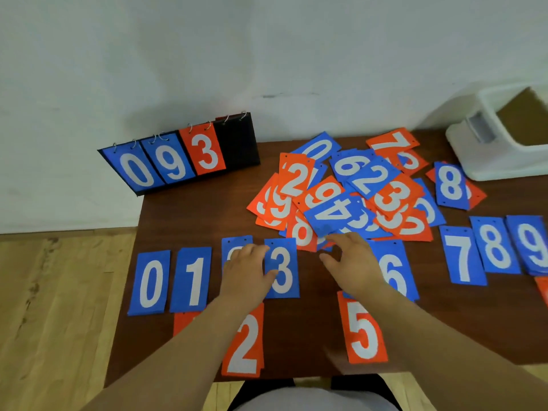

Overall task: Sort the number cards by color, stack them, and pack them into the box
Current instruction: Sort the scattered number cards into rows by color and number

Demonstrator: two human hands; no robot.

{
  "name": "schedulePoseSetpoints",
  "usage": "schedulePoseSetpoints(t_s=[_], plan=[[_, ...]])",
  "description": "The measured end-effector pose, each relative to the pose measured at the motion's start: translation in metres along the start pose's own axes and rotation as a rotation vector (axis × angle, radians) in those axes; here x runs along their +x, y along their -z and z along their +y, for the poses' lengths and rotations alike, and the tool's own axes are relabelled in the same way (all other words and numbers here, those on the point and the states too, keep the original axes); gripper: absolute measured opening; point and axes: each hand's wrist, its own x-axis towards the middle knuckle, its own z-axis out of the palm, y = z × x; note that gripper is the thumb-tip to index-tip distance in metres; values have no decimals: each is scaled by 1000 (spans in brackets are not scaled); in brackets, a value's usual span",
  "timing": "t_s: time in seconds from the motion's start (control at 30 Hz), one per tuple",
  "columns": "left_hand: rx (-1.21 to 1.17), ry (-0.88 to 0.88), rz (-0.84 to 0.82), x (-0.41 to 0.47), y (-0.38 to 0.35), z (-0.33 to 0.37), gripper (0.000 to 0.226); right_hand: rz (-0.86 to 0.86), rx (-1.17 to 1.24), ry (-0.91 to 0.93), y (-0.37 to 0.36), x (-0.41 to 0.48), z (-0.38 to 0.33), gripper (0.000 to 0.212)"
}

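eight blue cards (pixel 149 283) in a row; left hand (pixel 247 271) flat on two; right hand (pixel 353 262) spread

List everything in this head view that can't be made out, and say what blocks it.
- Covered blue card: the left hand lies over most of its digit.
- Near red card: the left forearm hides its digit.
- Edge red card: the frame's right edge cuts it off, so no digit shows.
- Box: the frame edge cuts off its inside, so its contents are unknown.
- Pile: upper cards cover the lower cards' digits.
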Motion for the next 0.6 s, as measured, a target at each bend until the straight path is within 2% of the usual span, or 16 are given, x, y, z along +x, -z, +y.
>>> schedulePoseSetpoints(t_s=[0.13,0.37,0.6], plan=[[-34,-15,55,13,-5,50,62,42,77,-33,51,5,54,52],[-66,10,130,35,-26,163,62,79,38,-15,135,24,148,49],[-65,-3,154,50,-44,229,64,76,65,-92,192,48,218,53]])
